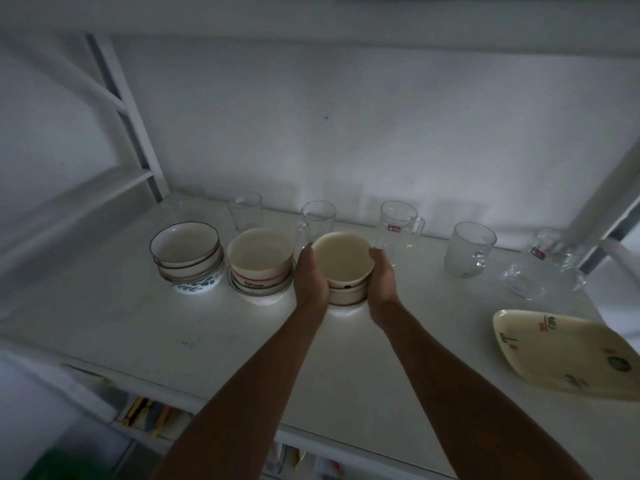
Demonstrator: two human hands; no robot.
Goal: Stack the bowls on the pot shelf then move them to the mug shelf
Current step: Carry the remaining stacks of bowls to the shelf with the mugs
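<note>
Fingers [306, 254] of the left hand [309, 277] and of the right hand [382, 277] curled round opposite sides of the cream bowl stack [343, 263], which stood clasped between both palms on the white shelf [242, 341]. Just left of it stood a second bowl stack [260, 261], then a dark-rimmed third stack [187, 251]. Glass mugs [401, 220] lined the back wall, and a patterned plate [568, 351] lay well apart to the right.
</note>
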